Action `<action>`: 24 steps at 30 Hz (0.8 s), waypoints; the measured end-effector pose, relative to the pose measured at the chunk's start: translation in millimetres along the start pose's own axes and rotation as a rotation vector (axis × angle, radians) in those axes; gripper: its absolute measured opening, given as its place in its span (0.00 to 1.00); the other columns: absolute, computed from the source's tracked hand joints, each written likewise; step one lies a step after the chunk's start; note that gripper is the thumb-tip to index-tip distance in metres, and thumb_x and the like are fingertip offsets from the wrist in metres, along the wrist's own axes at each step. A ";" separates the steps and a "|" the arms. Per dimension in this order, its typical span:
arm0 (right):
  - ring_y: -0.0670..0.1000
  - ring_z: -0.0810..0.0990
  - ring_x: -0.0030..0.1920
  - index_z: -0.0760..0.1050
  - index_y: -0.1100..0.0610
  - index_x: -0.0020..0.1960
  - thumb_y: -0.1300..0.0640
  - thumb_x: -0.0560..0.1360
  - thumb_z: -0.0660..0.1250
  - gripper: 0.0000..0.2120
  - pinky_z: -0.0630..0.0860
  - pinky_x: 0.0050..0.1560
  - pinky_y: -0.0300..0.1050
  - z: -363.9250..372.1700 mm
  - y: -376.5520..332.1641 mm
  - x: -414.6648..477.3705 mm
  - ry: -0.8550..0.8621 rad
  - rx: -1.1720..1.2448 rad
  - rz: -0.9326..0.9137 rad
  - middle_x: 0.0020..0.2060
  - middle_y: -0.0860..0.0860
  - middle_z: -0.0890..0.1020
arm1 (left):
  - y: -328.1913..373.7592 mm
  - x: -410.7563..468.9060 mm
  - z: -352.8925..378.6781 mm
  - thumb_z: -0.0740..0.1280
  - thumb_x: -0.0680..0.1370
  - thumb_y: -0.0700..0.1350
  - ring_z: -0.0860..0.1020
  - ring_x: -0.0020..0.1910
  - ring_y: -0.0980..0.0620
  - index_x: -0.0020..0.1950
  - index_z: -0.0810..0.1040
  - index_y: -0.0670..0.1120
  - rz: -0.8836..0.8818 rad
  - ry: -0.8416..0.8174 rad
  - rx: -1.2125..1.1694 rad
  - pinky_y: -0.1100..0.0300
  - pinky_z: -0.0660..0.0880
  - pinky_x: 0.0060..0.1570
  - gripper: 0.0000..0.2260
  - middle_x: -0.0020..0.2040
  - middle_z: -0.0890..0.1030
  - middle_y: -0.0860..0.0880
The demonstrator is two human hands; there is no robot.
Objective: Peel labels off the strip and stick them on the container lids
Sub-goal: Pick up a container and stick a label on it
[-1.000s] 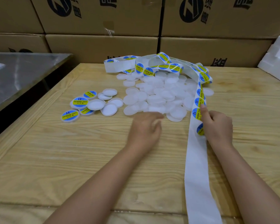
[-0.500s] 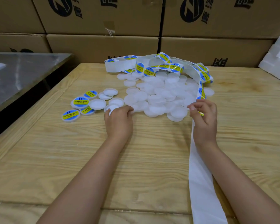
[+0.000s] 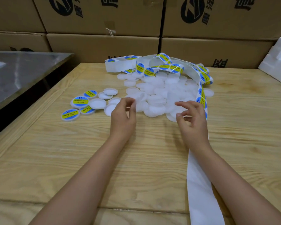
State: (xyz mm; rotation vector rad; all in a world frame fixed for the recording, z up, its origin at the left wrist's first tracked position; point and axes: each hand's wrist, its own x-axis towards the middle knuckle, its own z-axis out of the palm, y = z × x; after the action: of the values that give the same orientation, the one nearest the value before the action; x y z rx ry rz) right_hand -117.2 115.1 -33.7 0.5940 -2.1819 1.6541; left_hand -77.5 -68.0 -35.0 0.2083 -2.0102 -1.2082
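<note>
My left grip (image 3: pixel 122 117): fingers curled at the near-left edge of the plain lids (image 3: pixel 161 93), on one or not I cannot tell. My right grip (image 3: pixel 193 124): fingers apart, loosely bent, nothing seen between them, just beside the strip (image 3: pixel 201 95). Strip draped over the pile so fresh labels (image 3: pixel 174 67) lie within reach, bare backing (image 3: pixel 199 192) trailing off the table (image 3: pixel 55 159) toward me; labelled lids (image 3: pixel 80 101) sit apart at left, I judge to keep done from undone.

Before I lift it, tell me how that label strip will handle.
The label strip probably flops: it loops and twists over the lids. Likely light, being thin paper. Its bare tail trails down the table, so a pull may drag lids.
</note>
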 end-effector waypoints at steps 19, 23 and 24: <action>0.41 0.73 0.36 0.64 0.37 0.67 0.63 0.74 0.65 0.29 0.70 0.41 0.28 18.2 -9.9 -17.0 -0.204 0.085 0.025 0.46 0.43 0.82 | 24.6 -16.9 8.3 0.56 0.82 0.42 0.80 0.50 0.43 0.62 0.72 0.37 -0.760 -0.452 -0.911 0.54 0.78 0.52 0.13 0.55 0.80 0.37; 0.52 0.78 0.42 0.63 0.40 0.68 0.67 0.74 0.62 0.30 0.71 0.42 0.31 13.6 -7.2 -13.7 -0.203 0.093 0.059 0.54 0.43 0.82 | 23.9 -17.3 6.4 0.57 0.80 0.37 0.82 0.48 0.45 0.58 0.74 0.34 -0.768 -0.501 -0.971 0.54 0.79 0.51 0.11 0.52 0.82 0.39; 0.51 0.79 0.45 0.64 0.39 0.68 0.67 0.75 0.63 0.30 0.71 0.43 0.31 13.7 -8.3 -13.1 -0.195 0.111 0.061 0.58 0.44 0.80 | 23.9 -18.1 7.3 0.56 0.80 0.36 0.83 0.47 0.46 0.59 0.73 0.33 -0.772 -0.489 -0.988 0.54 0.80 0.51 0.11 0.53 0.81 0.38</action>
State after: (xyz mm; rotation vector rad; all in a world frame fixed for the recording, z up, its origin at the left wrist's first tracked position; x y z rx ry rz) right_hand -101.9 101.6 -37.1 0.7555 -2.2730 1.8280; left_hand -64.3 -41.2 -27.1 0.1992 -1.4461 -2.8057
